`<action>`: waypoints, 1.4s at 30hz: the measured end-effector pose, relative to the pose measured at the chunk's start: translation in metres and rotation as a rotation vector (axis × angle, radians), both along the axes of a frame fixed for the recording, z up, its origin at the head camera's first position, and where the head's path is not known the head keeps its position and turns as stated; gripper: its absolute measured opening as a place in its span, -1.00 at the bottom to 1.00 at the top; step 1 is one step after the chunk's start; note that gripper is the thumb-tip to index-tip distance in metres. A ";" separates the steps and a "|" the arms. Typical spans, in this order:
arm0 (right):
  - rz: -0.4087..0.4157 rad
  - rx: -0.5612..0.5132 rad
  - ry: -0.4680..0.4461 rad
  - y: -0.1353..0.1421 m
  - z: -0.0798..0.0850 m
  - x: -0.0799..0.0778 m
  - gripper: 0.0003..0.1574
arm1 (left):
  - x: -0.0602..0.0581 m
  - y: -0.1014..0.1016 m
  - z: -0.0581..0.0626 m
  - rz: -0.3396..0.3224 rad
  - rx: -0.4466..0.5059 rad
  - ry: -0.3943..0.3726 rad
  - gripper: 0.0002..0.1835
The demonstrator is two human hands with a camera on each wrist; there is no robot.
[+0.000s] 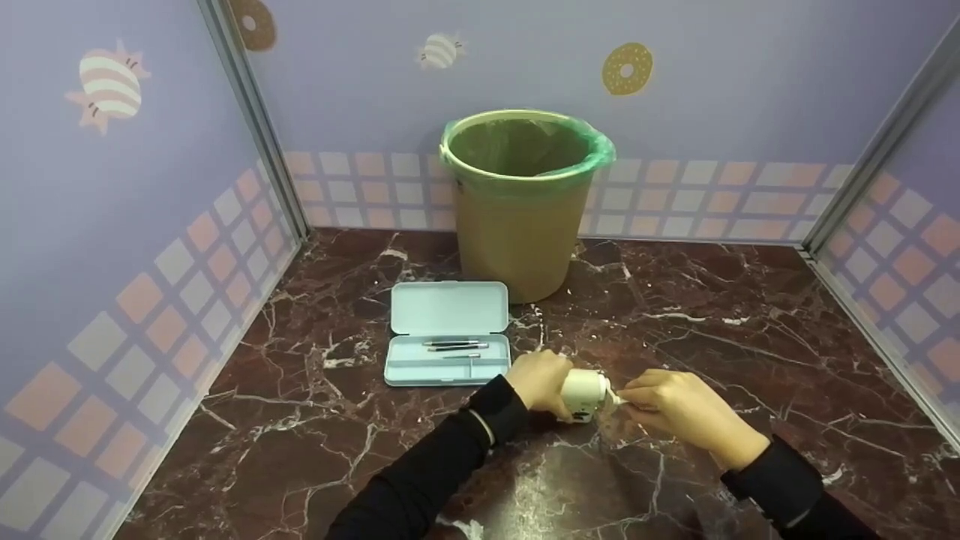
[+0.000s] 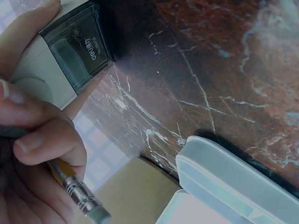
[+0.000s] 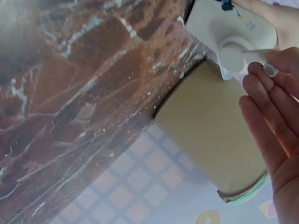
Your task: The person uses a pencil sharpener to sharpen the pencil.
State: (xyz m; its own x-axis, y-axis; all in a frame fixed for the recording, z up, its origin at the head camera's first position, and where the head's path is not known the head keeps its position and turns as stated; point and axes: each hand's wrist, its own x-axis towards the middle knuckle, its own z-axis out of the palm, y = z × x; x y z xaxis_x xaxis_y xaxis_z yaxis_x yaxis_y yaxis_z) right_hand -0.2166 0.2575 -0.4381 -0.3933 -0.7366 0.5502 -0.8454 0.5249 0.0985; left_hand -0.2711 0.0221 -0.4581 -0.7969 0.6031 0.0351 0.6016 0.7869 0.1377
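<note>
My left hand [image 1: 538, 381] grips a white crank pencil sharpener [image 1: 581, 391], which lies sideways over the marble-patterned table. Its clear shavings drawer [image 2: 79, 51] shows in the left wrist view. A pencil [image 2: 79, 192] with a metal band and grey eraser sticks out from under the curled left fingers; its front end is hidden by them. At the opposite end of the sharpener, my right hand [image 1: 679, 405] pinches the white crank [image 3: 259, 55] between thumb and fingertips. The other right fingers extend past it in the right wrist view.
Just left of the hands lies an open light-blue pencil case [image 1: 450, 309], with several pencils [image 1: 454, 346] in its tray. Behind it stands a tan bin [image 1: 517, 236] with a green liner [image 1: 600, 150]. Patterned panels [image 1: 360, 82] enclose the table at the back and sides.
</note>
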 end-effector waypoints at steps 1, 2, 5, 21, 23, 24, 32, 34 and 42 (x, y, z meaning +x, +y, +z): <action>-0.006 -0.008 -0.001 0.000 0.001 -0.001 -0.66 | 0.000 0.000 0.000 -0.001 -0.003 0.001 -0.44; -0.013 -0.013 0.001 0.000 0.002 -0.003 -0.67 | 0.000 0.000 0.001 -0.003 -0.003 0.003 -0.44; -0.041 -0.022 0.016 0.001 0.005 -0.009 -0.67 | 0.001 0.000 0.002 -0.011 -0.010 0.008 -0.44; -0.151 -0.024 -0.004 -0.001 0.002 -0.038 -0.75 | 0.001 0.000 0.001 -0.032 -0.008 0.003 -0.45; -0.161 -0.022 -0.013 -0.001 -0.001 -0.042 -0.75 | 0.002 0.000 0.001 -0.034 -0.008 -0.001 -0.45; -0.168 -0.021 -0.022 -0.001 -0.003 -0.044 -0.76 | 0.002 0.000 0.001 -0.034 -0.009 -0.003 -0.45; -0.208 0.015 -0.105 -0.002 -0.013 -0.056 -0.77 | 0.000 0.000 0.002 -0.030 -0.009 -0.002 -0.45; -0.212 0.028 -0.120 -0.003 -0.016 -0.058 -0.78 | -0.001 0.000 0.001 -0.030 -0.008 -0.006 -0.45; -0.236 0.085 -0.197 -0.006 -0.032 -0.060 -0.85 | -0.001 -0.001 0.001 -0.035 -0.014 0.001 -0.44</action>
State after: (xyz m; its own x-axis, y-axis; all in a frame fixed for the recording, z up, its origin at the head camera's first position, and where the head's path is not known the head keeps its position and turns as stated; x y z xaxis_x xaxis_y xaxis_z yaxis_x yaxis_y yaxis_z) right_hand -0.2763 0.2518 -0.4702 -0.6518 -0.6521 0.3872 -0.7081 0.7061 -0.0030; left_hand -0.2720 0.0211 -0.4569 -0.7753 0.6309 0.0275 0.6288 0.7672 0.1261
